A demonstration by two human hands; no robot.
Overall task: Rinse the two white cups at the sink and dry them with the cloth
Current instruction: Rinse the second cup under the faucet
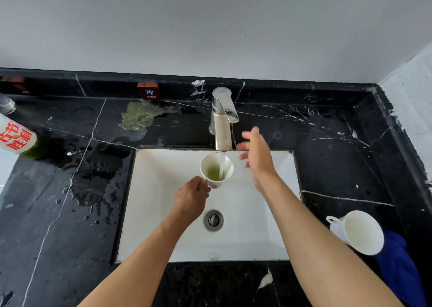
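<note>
- Two white cups in play: first cup (217,169) held under the tap (223,119) over the sink (163,213), second cup (361,233) on its side on the black counter (70,201) to the right of the basin, leaning against the blue cloth (397,267).
- Left hand (191,199) grips the first cup low at its side, fingers curled; I cannot tell whether it has the handle or the body.
- Right hand (256,154) is spread wide and holds nothing, hovering just beside the tap's spout, apart from it.
- Water stream (222,164) runs into the first cup; green residue sits at the bottom, so I judge rinsing has only begun.
- Handling judgement: cups look like glazed ceramic, stiff, breakable, and slippery once wet. Best taken by the handle loop or with fingers wrapped round the body, not by the rim.
- Second cup's handle points left, toward the basin, an easy place to take hold.
- Risk as I read it: a wet cup slipping and striking the hard basin.
- Cloth looks soft and bunched, near the counter's front edge.
- Green spill (140,117) on the counter behind the basin; a bottle (16,138) lies far left.
</note>
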